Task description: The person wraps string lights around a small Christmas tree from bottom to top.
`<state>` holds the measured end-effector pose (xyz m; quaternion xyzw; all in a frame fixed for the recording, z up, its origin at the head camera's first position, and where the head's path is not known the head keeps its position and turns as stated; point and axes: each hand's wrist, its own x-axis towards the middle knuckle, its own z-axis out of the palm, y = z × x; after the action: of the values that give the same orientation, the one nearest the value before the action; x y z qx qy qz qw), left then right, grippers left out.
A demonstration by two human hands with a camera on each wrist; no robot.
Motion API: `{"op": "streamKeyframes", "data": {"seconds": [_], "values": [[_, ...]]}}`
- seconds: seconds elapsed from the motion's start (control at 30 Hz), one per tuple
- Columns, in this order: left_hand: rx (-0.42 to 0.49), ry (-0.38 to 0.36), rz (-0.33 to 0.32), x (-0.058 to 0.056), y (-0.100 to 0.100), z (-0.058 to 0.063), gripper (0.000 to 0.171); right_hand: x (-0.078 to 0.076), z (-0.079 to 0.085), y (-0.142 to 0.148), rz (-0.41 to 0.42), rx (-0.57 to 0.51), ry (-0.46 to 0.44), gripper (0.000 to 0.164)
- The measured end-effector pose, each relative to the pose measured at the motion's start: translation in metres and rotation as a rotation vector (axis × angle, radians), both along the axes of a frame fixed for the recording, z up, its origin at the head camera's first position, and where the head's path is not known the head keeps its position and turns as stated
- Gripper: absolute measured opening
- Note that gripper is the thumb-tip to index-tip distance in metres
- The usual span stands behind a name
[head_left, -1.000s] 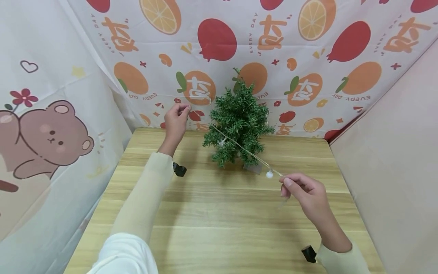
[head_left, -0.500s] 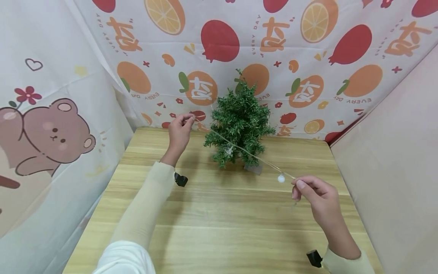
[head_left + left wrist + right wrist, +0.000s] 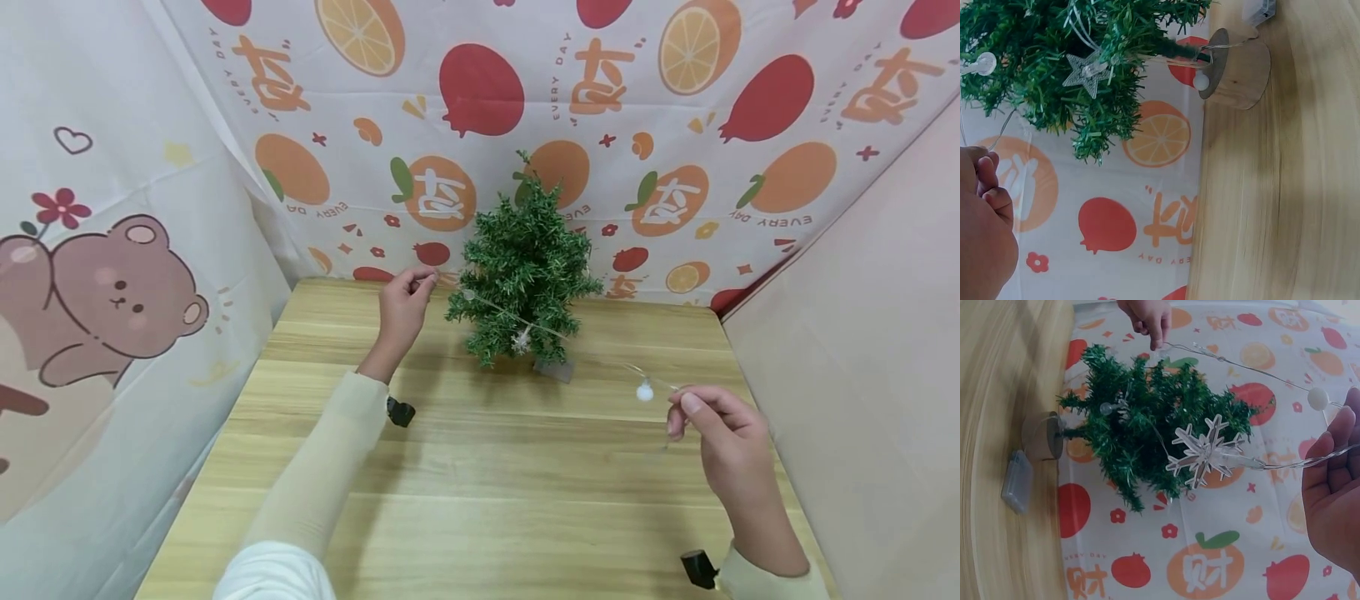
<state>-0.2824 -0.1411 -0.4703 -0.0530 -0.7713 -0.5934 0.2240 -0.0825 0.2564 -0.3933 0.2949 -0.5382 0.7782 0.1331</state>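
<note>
We see the left hand [image 3: 405, 310] pinching a light string [image 3: 1205, 453]; the right hand [image 3: 733, 446] pinches it too. Behind it, a tree [image 3: 528, 258] stands on the bench [image 3: 480, 475].

A white fruit-print cloth [image 3: 547, 100] hangs behind the wood-grain table [image 3: 487, 508].

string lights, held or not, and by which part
The left hand pinches the string lights by their wire beside the tree; the right hand holds the wire near the white ball.
</note>
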Motion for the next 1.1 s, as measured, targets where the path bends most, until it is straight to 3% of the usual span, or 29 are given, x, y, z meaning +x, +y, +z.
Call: {"op": "streamKeyframes", "data": {"seconds": [0.43,0.73,0.9,1.1], "values": [[-0.055,0.051,-0.056,0.011,0.019,-0.001,0.021,0.001,0.005,0.022,0.004,-0.153,-0.006,0.035],[-0.086,0.051,-0.088,0.017,0.031,0.001,0.015,0.002,0.012,0.036,-0.1,-0.232,-0.092,0.032],[-0.136,0.105,-0.111,0.019,0.037,0.002,0.015,0.002,0.016,0.043,-0.139,-0.29,-0.109,0.03],[-0.164,0.13,-0.133,0.021,0.045,0.003,0.016,0.003,0.021,0.053,-0.132,-0.345,-0.091,0.029]]}}
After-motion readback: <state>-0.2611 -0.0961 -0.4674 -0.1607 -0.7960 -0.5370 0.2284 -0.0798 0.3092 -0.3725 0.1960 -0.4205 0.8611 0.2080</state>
